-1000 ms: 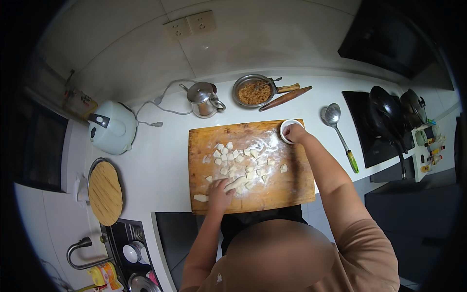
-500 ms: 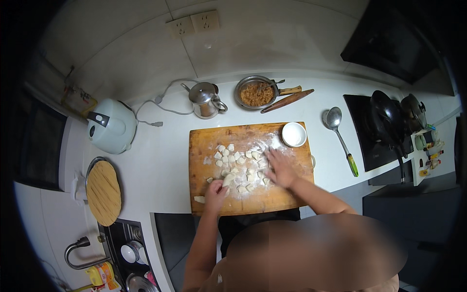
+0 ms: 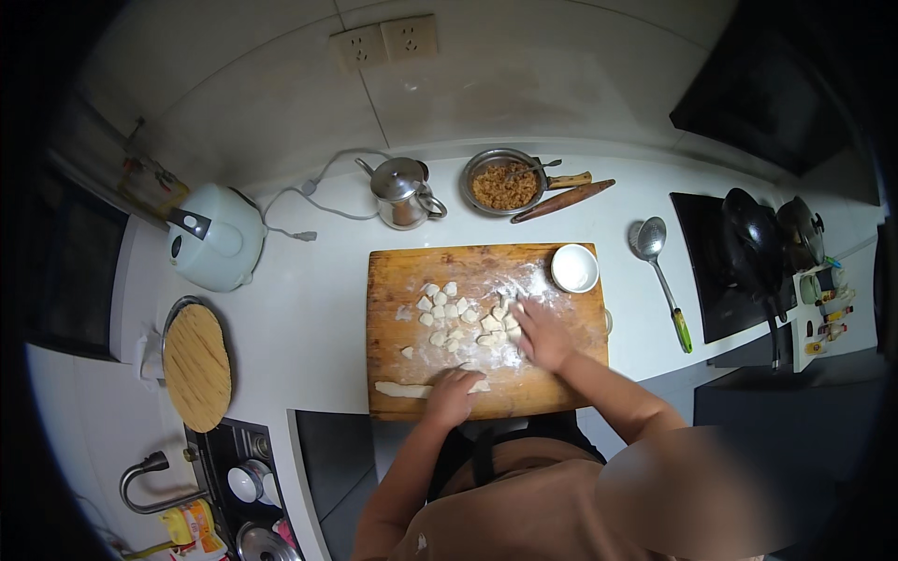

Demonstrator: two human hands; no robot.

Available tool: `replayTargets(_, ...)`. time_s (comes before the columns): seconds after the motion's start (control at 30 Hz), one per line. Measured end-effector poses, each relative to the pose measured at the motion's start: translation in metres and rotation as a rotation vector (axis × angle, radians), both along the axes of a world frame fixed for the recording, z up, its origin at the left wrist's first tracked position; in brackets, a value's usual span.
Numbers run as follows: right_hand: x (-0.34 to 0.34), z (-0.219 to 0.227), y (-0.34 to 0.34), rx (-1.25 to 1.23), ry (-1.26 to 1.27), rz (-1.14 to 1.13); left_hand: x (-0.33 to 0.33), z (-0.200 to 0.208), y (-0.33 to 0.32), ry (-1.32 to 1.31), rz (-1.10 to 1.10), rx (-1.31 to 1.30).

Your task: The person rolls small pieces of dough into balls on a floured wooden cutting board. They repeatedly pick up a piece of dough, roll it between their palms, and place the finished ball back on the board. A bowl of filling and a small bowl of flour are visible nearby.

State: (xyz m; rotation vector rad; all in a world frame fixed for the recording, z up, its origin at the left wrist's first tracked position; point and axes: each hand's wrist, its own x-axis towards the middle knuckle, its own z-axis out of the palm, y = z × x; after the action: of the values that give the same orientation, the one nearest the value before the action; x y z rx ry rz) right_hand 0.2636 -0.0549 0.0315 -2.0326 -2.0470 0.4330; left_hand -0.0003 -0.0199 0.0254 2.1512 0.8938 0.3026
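Observation:
On the floured wooden board (image 3: pixel 393 280) lie several small cut dough pieces (image 3: pixel 440 318), some crowded into a cluster at the middle right. My right hand (image 3: pixel 547 338) is palm down with fingers stretched out, touching the right side of that cluster. Along the board's near edge runs a pale dough strip (image 3: pixel 400 389). My left hand (image 3: pixel 452 397) is over it with curled fingers, and the strip shows on both sides. A white bowl (image 3: pixel 574 268) stands at the board's far right corner.
Behind the board are a steel kettle (image 3: pixel 400 192), a pan of brown filling (image 3: pixel 503 185) and a wooden rolling pin (image 3: pixel 564 200). A skimmer (image 3: pixel 663 280) and black hob (image 3: pixel 711 271) lie right. A rice cooker (image 3: pixel 220 238) and round slatted tray (image 3: pixel 196 366) stand left.
My left hand has moved nearer to me with the dough strip, now laid along the board's near edge. The right-hand dough pieces are bunched closer together beside my right hand.

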Motion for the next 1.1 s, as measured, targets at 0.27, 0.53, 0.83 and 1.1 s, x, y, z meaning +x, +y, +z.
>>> replayTargets(0.27, -0.054, 0.002, 0.034, 0.012, -0.038, 0.218, -0.003, 0.010, 0.008, 0.171, 0.296, 0.300)
replayTargets(0.53, -0.025, -0.001, -0.001, -0.060, -0.029, 0.068, 0.016, -0.011, 0.050, 0.305, 0.332, 0.182)
replayTargets(0.83, 0.004, -0.015, 0.045, 0.000, 0.104, -0.432, 0.033, -0.003, 0.049, 0.275, 0.328, 0.196)
replayTargets(1.1, -0.007, 0.008, -0.002, -0.084, 0.243, -0.056, 0.000, -0.009, 0.077, 0.405, 0.235, 0.284)
